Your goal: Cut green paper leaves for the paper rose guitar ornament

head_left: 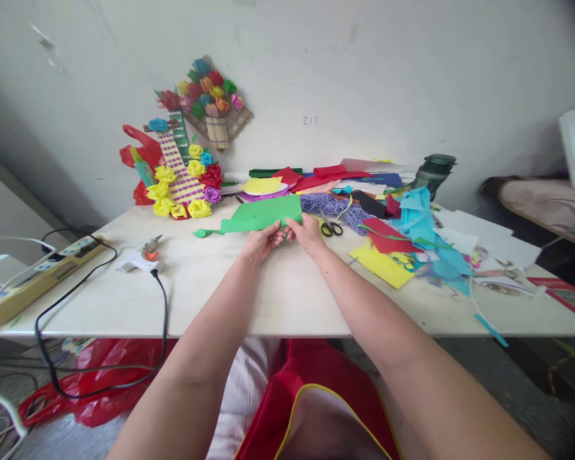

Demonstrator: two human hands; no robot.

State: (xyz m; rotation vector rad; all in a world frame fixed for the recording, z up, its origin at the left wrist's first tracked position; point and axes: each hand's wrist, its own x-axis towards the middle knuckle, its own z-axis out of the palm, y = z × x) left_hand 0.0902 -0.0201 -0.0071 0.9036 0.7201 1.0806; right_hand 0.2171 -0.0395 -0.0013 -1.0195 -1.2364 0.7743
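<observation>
A sheet of green craft paper (263, 213) is held between both hands over the middle of the white table. My left hand (264, 240) pinches its near edge, fingers closed. Beside it, my right hand (307, 232) grips the paper's near right corner, thumb on top. Small green paper scraps (202, 234) lie just left of the sheet. Black-handled scissors (332, 229) rest right of my right hand, close to a bundle of purple yarn (338, 207). The far part of the sheet hides some of what lies behind it.
On the left are a glue gun (141, 255) with a black cord and a power strip (48, 275). Paper-flower crafts (184, 166) stand at the back left. Coloured paper scraps (386, 263) and a dark green bottle (435, 174) are on the right.
</observation>
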